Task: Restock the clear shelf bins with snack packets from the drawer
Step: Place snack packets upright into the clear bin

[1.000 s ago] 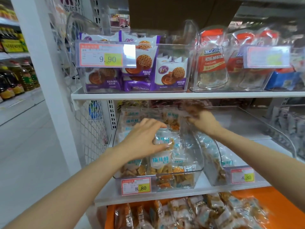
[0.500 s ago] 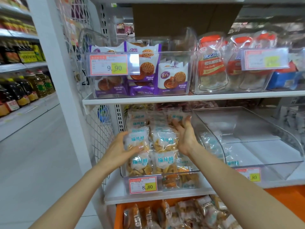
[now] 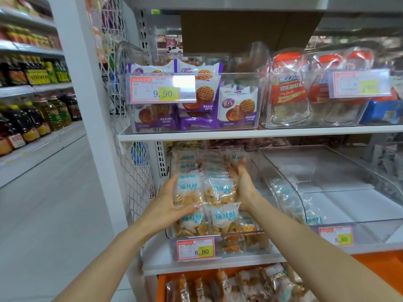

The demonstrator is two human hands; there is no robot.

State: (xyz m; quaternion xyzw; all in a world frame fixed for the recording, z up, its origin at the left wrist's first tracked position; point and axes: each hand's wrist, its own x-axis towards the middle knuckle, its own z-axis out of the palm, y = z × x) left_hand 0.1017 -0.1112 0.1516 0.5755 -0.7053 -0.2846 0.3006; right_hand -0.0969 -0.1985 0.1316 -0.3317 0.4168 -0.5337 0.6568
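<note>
Shelving unit in a shop aisle, seen from the head camera. White middle shelf [image 3: 218, 267] carries 2 clear bins side by side. Left clear bin [image 3: 253, 240] is packed with snack packets [image 3: 220, 190], transparent wrap with blue lettering, stacked in about 2 columns running to the back. Price tag [image 3: 196, 249] on its front reads 8.80.

Left hand [image 3: 168, 201]: palm flat against the left edge of the front packets, thumb lying along the lower edge of 1 packet, fingers not curled round anything. Right hand [image 3: 244, 186]: fingers straight and pointing up, palm pressed to the right side of the same stack. The packets sit between the 2 palms, inside the bin.

Right clear bin [image 3: 327, 171] holds only a few packets along its left wall. Its tag [image 3: 337, 236] also reads 8.80.

Orange drawer [image 3: 381, 264] stands open below the shelf, with loose snack packets in it [image 3: 250, 284].

Upper shelf [image 3: 261, 132]: 1 bin of purple biscuit packs [image 3: 237, 107] tagged 9.90 [image 3: 156, 91], then a bin of red-labelled packets [image 3: 287, 92]. Cardboard box [image 3: 248, 25] above.

Left of the unit: white post [image 3: 87, 105], wire mesh panel [image 3: 135, 182], grey aisle floor [image 3: 43, 214], and shelves of oil bottles [image 3: 43, 116] across the aisle.
</note>
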